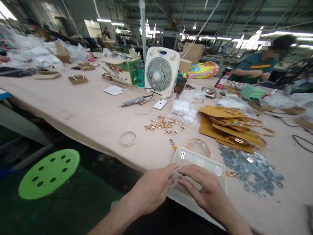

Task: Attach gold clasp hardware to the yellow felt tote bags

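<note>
My left hand (154, 187) and my right hand (206, 187) meet over the near edge of a pale rectangular bag panel (226, 182). Their fingers curl toward each other at the fingertips. Whatever lies between them is too small or hidden to make out. A small metal plate (183, 155) rests on the panel's upper left. A mustard strap end with a metal fitting (172, 143) sticks out at the left, and another strap end (232, 174) at the right. Just beyond the panel, a mustard handle (201, 143) curves in clear plastic.
Grey metal plates (256, 169) lie scattered at the right, by stacked mustard bag pieces (227, 127). Gold fittings (162, 124), a phone (160, 104), an electric screwdriver (133, 101) and a fan (161, 73) sit farther back. A green stool (49, 173) stands left; a co-worker (259, 65) is across.
</note>
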Demonstrator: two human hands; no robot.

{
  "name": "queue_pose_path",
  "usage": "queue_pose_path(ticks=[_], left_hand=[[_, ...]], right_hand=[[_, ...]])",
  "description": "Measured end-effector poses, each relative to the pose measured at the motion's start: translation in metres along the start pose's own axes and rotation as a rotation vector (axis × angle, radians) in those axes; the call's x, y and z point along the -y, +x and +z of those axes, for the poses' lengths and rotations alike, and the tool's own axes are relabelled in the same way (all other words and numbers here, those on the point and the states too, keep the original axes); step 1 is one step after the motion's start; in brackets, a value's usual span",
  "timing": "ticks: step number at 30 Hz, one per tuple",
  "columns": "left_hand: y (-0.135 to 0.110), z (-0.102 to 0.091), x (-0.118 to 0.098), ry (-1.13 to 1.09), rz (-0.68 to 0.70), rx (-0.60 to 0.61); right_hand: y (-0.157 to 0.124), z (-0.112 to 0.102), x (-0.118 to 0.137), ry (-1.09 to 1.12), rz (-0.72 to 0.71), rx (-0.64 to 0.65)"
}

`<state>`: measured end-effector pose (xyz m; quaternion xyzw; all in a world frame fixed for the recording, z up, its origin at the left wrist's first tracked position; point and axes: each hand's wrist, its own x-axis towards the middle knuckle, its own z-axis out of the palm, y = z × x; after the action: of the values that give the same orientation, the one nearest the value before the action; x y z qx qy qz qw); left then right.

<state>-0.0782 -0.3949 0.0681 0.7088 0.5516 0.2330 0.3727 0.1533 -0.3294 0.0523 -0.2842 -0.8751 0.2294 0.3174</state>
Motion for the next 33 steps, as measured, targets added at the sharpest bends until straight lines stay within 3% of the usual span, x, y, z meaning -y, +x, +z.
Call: queue_pose_path(ticks=[5, 13, 19, 25, 27, 30, 33], left_hand=[[0.000, 0.001, -0.004, 0.013, 0.035, 0.000], [0.006, 0.003, -0.003, 0.049, 0.013, -0.010], [0.008, 0.002, -0.006, -0.007, 0.051, -0.073], [0.011, 0.002, 0.000, -0.460, -0.125, -0.036], [0.011, 0.004, 0.007, -0.541, -0.165, -0.023], [0.009, 0.009, 0.013, -0.508, -0.168, -0.018], [0.004, 0.017, 0.011, -0.395, -0.143, 0.018]], right_hand=[[0.007, 0.009, 0.008, 0.014, 0.021, 0.135], [0.004, 0.010, 0.011, -0.009, 0.130, 0.245], [0.001, 0.014, 0.011, -0.013, 0.114, 0.214], [-0.015, 0.026, 0.008, 0.050, -0.080, 0.037], [-0.023, 0.024, 0.009, 0.133, -0.108, 0.053], [-0.027, 0.010, 0.003, 0.262, -0.054, 0.126], [-0.015, -0.009, -0.015, 0.201, 0.149, 0.034]])
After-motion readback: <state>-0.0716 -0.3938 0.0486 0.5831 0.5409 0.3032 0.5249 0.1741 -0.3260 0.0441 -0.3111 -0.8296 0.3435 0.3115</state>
